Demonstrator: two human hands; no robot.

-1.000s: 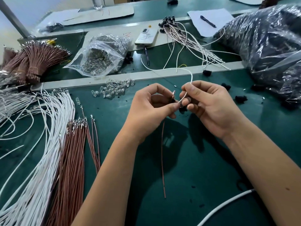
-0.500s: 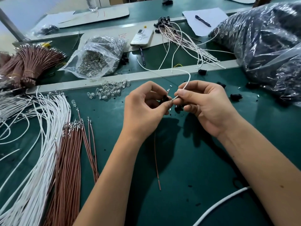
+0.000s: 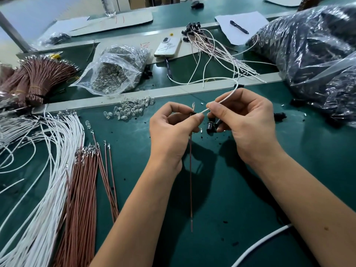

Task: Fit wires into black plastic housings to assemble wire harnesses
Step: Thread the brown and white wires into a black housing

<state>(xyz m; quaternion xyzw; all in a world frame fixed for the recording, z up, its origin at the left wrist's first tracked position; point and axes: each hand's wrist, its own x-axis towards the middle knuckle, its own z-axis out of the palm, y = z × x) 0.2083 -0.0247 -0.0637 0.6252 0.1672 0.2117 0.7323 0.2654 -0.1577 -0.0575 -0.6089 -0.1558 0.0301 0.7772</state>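
single head-worn view, looking forward and down, close over the hands (image 3: pixel 210 128), green table (image 3: pixel 250 199) stretching ahead

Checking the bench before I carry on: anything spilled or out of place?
Yes. Clear bulbs lie loose on the green mat just outside the open plastic bag. Small black bits are also scattered across the mat below the hands.

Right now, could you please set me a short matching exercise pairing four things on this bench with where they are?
Things:
1. white wire
2. brown wire
3. phone
4. pen

Places:
A. on the white paper
B. pinched in the right hand
C. hanging below the left hand
D. beside the clear bag of bulbs

Pairs: 1-B, 2-C, 3-D, 4-A
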